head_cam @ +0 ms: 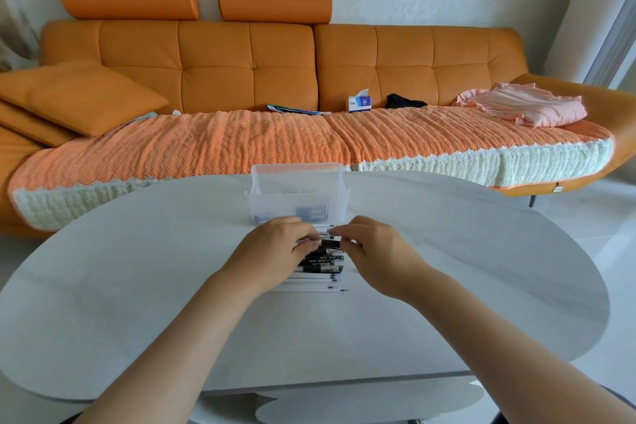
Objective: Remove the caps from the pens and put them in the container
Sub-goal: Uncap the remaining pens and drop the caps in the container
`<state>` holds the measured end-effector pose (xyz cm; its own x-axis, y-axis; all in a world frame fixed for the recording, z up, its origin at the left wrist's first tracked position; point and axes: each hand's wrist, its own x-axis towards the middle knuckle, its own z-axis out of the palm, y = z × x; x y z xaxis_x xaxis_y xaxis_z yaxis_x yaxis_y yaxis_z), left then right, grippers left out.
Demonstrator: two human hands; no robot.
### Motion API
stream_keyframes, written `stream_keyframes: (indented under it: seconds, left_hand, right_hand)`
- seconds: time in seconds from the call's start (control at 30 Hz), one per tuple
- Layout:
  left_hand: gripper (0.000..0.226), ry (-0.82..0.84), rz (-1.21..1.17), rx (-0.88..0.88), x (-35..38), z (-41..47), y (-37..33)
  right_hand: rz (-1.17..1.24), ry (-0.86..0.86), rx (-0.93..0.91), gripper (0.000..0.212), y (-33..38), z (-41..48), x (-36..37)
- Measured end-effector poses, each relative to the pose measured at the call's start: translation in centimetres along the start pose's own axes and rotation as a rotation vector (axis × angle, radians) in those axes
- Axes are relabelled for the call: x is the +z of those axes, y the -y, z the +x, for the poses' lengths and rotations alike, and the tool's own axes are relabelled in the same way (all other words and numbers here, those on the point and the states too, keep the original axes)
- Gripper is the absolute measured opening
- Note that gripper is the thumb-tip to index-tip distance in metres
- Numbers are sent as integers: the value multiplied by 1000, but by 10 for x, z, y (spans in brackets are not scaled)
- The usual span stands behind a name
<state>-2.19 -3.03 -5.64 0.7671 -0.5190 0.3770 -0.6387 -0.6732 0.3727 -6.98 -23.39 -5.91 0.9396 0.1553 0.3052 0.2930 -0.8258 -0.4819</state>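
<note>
Head view, straight down over a pale oval worktop (pixel 137 286). Both arms in from the near edge, hands meeting dead centre.

Left hand (pixel 275 244) over the left side of the pens (pixel 320 268), fingers (pixel 304 247) curled in and pinching one pen (pixel 328 243) at the top of the heap. Right hand (pixel 375 248) on that same pen from the other side, fingers (pixel 344 234) bent, tips closed on its right end. Short black section showing in the gap between the two hands. Cap or barrel under either grip: hard to tell. Pen roughly level, either just off the others or resting on them, cannot say which.

Pens crosswise in a stack between the wrists. Black-clipped ones on top, white barrels at the bottom nearest the camera, a few dark tips poking out to the right. Stack flat on the worktop, partly hidden under both palms.

Container (pixel 297 196) just behind the hands, toward the far edge: clear ribbed plastic, rectangular, upright, back wall taller than the front. Dark and bluish shapes through the front wall, too blurred to name. Very near the stack; touching or not, unclear.

Beyond the worktop, orange sofa (pixel 241 62) along the wall. Orange-and-white throw (pixel 241 148) over the seat. Cushion (pixel 79 96) at the left end. Along the back of the seat, left to right: booklet (pixel 296 109), tissue box (pixel 359 103), black bundle (pixel 402 101), pink cloth (pixel 526 107).
</note>
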Motion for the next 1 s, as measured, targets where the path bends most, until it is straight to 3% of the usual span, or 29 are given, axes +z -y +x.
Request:
stream_keyframes:
  seconds: [0.2, 0.3, 0.4, 0.6, 0.73, 0.8, 1.0]
  left_hand:
    - [23, -173, 169, 101, -10, 8, 15]
    - [38, -270, 229, 48, -18, 12, 29]
    - [52, -268, 237, -18, -21, 14, 42]
    - [65, -84, 234, -78, -14, 18, 65]
    - [66, 14, 233, -97, -7, 17, 73]
    - [66, 16, 253, -98, -4, 17, 75]
    - [66, 25, 262, -108, -3, 19, 76]
  right_hand:
    - [-15, -72, -44, 27, 1, 8, 1]
    - [-40, -203, 8, 26, -5, 24, -8]
    - [-68, -272, 13, 27, -5, 48, -17]
    - [-236, -152, 33, 31, -1, 111, -13]
    - [-310, 124, 90, 34, 4, 141, -2]
    - [-305, 233, 123, 36, 5, 151, 2]
    - [-150, 316, 214, 40, 13, 157, 7]
